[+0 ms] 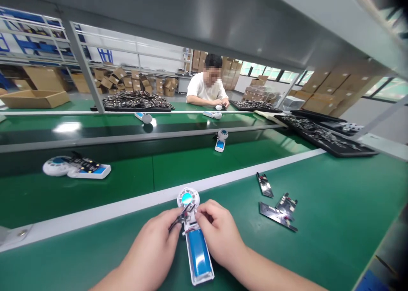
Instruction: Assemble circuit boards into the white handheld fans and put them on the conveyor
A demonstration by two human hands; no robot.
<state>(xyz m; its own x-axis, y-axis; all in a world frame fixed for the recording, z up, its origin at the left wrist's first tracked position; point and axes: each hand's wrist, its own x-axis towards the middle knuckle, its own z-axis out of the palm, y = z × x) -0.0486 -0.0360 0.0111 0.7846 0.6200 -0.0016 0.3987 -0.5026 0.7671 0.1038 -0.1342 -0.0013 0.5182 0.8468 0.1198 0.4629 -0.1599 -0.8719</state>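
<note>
On the green bench in front of me lies an open white handheld fan housing (190, 249), its round vented head pointing away. A blue battery (199, 252) fills the handle, and a shiny teal disc (187, 199) sits in the head. My left hand (153, 240) pinches a small dark circuit board (182, 218), tilted over the left side of the fan's neck. From the right, my right hand (219, 231) has its thumb and fingers closed at the neck; whatever is between the fingertips is hidden. Dark circuit boards (278, 216) lie to the right.
Beyond a pale rail (127, 207), a green conveyor carries an open fan with a board (76, 168) and another fan (221, 140). Black trays of parts (328, 134) stand at right. A co-worker (206, 85) sits opposite. A grey shelf (191, 19) hangs overhead.
</note>
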